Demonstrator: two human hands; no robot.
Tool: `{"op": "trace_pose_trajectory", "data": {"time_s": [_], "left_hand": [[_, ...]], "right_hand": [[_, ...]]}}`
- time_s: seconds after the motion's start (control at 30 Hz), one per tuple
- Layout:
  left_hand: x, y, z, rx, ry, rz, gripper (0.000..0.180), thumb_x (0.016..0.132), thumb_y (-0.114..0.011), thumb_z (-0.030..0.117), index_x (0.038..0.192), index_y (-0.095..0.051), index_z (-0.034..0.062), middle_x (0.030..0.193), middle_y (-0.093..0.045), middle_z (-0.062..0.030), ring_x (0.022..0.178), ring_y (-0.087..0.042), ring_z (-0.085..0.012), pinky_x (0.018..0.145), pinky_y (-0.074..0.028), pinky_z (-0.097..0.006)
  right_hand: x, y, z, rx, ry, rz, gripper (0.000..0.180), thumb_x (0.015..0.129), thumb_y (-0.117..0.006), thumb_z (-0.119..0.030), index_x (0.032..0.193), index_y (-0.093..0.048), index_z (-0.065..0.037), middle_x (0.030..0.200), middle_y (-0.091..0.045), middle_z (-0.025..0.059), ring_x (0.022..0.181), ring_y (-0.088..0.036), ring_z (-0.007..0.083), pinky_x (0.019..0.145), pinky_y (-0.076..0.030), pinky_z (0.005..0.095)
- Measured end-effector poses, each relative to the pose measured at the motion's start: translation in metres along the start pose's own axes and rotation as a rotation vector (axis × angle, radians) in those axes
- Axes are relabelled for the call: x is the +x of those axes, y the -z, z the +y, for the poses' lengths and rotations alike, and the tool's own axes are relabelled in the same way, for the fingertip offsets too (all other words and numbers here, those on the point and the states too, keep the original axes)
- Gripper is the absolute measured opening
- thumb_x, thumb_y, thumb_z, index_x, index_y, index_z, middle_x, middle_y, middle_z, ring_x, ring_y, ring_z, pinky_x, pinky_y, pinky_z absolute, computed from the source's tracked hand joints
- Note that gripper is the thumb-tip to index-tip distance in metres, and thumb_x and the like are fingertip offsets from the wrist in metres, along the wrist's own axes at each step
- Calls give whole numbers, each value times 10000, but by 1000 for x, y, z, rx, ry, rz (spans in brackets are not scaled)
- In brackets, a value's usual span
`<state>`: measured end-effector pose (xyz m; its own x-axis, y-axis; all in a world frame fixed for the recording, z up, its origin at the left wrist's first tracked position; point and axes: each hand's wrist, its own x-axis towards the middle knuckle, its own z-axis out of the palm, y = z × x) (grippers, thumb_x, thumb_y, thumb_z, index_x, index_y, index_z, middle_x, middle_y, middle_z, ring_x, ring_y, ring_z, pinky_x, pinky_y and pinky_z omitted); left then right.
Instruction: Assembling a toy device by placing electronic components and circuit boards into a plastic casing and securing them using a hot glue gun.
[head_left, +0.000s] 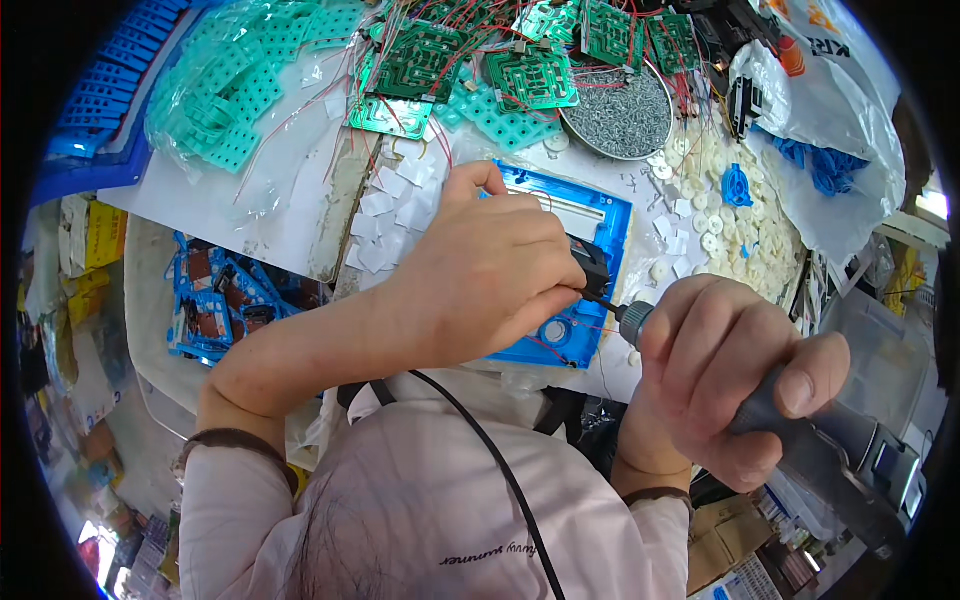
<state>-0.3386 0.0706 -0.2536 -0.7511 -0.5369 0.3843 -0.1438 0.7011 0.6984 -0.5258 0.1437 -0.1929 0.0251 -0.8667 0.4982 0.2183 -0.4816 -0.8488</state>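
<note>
My right hand [715,375] is wrapped round a grey electric screwdriver [800,445], its bit aimed left at a blue plastic housing [618,230]. My left hand [490,265] lies across the housing, thumb and forefinger pinched together at the tip of the bit. What the pinch holds, if anything, is too small to make out. A black part [590,262] sits inside the housing beside my left fingertips. Much of the housing's left side is hidden under my left hand.
Behind are wired green circuit boards [420,60], teal rubber keypads [235,115] and a round dish of small metal screws [620,110]. Pale round pieces [720,215] spread at the right. A bin [145,310] of blue assemblies [215,300] stands at the left.
</note>
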Motion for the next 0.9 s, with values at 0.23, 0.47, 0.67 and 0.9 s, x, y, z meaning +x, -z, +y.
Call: {"op": "trace_pose_trajectory", "data": {"time_s": [0.23, 0.47, 0.67, 0.9], "left_hand": [[-5, 2, -2, 45, 17, 77, 411, 708, -885, 298, 1025, -667, 154, 1007, -670, 2, 963, -618, -216, 932, -314, -463], [-45, -12, -15, 310, 94, 73, 520, 707, -858, 350, 1153, -639, 197, 1176, -631, 25, 1089, -577, -233, 971, -281, -508], [-44, -17, -25, 291, 59, 45, 508, 751, -829, 289, 1220, -652, 205, 1148, -643, 44, 1040, -573, -220, 977, -268, -498], [-41, -15, -27, 291, 48, 47, 495, 742, -833, 335, 1189, -670, 198, 1134, -651, 56, 1017, -564, -198, 971, -280, -500]], "right_hand": [[-1, 3, -1, 11, -21, 9, 328, 971, -717, -387, 1227, -574, -240, 692, -583, -83, 538, -494, 66, 539, -434, 250], [-1, 4, 16, 6, -10, 15, 351, 1002, -667, -356, 1291, -548, -194, 675, -537, -56, 589, -487, 105, 590, -417, 310], [0, 6, 32, -14, 12, -44, 388, 1021, -647, -312, 1333, -494, -138, 694, -542, -23, 640, -513, 136, 611, -431, 330], [0, 3, 36, -54, 13, -51, 380, 1010, -671, -317, 1300, -503, -138, 691, -551, -18, 646, -533, 145, 614, -450, 334]]}}
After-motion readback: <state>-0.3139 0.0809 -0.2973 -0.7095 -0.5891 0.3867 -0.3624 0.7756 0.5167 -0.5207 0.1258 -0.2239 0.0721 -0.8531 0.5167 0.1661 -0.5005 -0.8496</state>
